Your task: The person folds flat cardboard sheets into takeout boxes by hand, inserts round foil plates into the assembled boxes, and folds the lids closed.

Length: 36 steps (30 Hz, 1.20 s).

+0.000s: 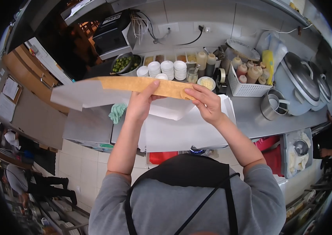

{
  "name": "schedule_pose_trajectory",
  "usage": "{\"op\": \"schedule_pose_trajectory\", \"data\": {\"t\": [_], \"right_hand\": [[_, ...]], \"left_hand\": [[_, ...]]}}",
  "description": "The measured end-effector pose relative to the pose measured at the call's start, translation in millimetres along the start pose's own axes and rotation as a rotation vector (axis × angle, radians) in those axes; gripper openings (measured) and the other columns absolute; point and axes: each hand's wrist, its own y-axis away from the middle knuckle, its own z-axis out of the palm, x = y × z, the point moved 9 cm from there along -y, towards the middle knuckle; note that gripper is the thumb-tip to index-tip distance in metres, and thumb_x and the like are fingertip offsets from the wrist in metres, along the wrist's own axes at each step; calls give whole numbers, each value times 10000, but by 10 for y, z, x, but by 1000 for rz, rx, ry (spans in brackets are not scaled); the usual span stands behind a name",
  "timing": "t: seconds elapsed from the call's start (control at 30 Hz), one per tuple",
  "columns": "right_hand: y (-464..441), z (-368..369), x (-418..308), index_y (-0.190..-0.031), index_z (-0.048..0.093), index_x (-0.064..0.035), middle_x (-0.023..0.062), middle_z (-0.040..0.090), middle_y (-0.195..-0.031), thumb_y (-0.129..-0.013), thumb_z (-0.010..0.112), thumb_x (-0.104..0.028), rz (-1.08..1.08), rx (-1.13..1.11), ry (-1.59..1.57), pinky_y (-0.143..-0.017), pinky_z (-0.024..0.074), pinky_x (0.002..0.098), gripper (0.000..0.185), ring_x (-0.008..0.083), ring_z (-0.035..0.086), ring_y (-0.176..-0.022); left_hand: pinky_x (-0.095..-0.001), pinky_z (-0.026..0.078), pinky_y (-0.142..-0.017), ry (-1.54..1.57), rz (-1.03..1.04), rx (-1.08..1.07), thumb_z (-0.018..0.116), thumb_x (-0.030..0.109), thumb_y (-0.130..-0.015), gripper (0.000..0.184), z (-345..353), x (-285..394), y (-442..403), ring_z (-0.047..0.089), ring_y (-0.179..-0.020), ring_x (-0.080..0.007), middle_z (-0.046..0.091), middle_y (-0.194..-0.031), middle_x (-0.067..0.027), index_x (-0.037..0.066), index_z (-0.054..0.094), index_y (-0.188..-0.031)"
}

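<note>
Holding a brown strip (125,83) up above the worktop (87,123), with the left grip (143,101) closed on it partway along and the right grip (208,103) pinching near its right end. Below, spread with a white sheet (187,135), beside a green cloth (117,112). Facing stacked white dishes (167,69), green fruit (122,65) and a white basket (249,90) of bottles (253,73).

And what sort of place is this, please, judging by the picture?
Most likely a commercial kitchen, perhaps a restaurant's: a basket holds many squeeze bottles, small white dishes stand in stacks, and large metal lids sit on the right.
</note>
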Motion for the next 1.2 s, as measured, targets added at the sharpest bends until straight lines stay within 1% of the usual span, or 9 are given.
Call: {"op": "schedule_pose_trajectory", "data": {"t": [0.07, 0.27, 0.4, 0.53, 0.6, 0.63, 0.7, 0.87, 1.2], "right_hand": [[54, 69, -8, -1049, 626, -80, 172, 582, -1046, -733, 618, -24, -46, -158, 81, -742, 491, 324, 320, 279, 593, -899], [122, 202, -52, -1103, 593, -130, 153, 573, -1049, -673, 655, -37, -156, -294, 183, -691, 501, 324, 444, 270, 592, -836], [128, 275, -14, -1089, 596, -74, 192, 542, -1098, -691, 646, -15, -116, -338, 208, -757, 489, 318, 404, 289, 582, -904], [98, 296, -3, -1070, 602, -75, 178, 543, -1103, -712, 646, -32, -116, -291, 210, -763, 490, 316, 364, 290, 583, -914], [117, 326, 40, -1061, 607, -74, 172, 544, -1104, -724, 641, -35, -98, -284, 215, -771, 488, 317, 341, 287, 584, -919], [140, 317, 102, -1038, 614, -62, 169, 547, -1102, -734, 636, -37, -22, -248, 140, -779, 484, 315, 306, 280, 583, -927], [183, 344, 160, -1015, 621, -51, 165, 549, -1099, -744, 632, -39, 52, -214, 64, -786, 480, 313, 271, 272, 581, -935], [258, 342, 232, -952, 627, -13, 174, 567, -1053, -773, 614, -37, 155, -76, -14, -808, 458, 307, 181, 264, 567, -957], [286, 411, 195, -939, 635, -17, 166, 575, -1036, -767, 618, -29, 159, -96, -52, -803, 449, 312, 173, 262, 568, -947]], "left_hand": [[-358, 513, -754, 19, -70, -44, 537, 174, -866, 270, 22, -83, -10, 601, -876, -192, 591, -963, -108, -33, 525, -1040], [-383, 495, -779, 156, -128, -55, 474, 158, -894, 268, 37, -256, -41, 594, -908, -231, 571, -994, -134, -40, 457, -1074], [-393, 482, -801, 234, -139, -59, 451, 158, -905, 261, 7, -303, -64, 582, -943, -244, 559, -1011, -140, -31, 426, -1083], [-394, 475, -814, 291, -188, -96, 452, 165, -907, 272, 7, -352, -80, 576, -955, -244, 549, -1031, -140, -30, 421, -1095], [-387, 471, -810, 276, -145, -35, 452, 174, -909, 273, -30, -328, -100, 577, -944, -232, 547, -1035, -130, -17, 423, -1103], [-387, 471, -810, 276, -144, -35, 452, 174, -909, 273, -25, -347, -103, 577, -944, -232, 547, -1035, -130, -17, 423, -1103], [-364, 467, -804, 116, -40, 2, 460, 190, -910, 290, -82, -323, -123, 576, -931, -209, 542, -1043, -117, -7, 422, -1119], [-327, 468, -789, -7, -10, 12, 469, 212, -909, 302, -142, -378, -115, 578, -906, -186, 557, -1007, -101, -9, 436, -1113], [-305, 478, -738, -32, -54, -3, 477, 218, -902, 269, -244, -398, -98, 593, -828, -169, 589, -917, -87, -15, 494, -1035]]}}
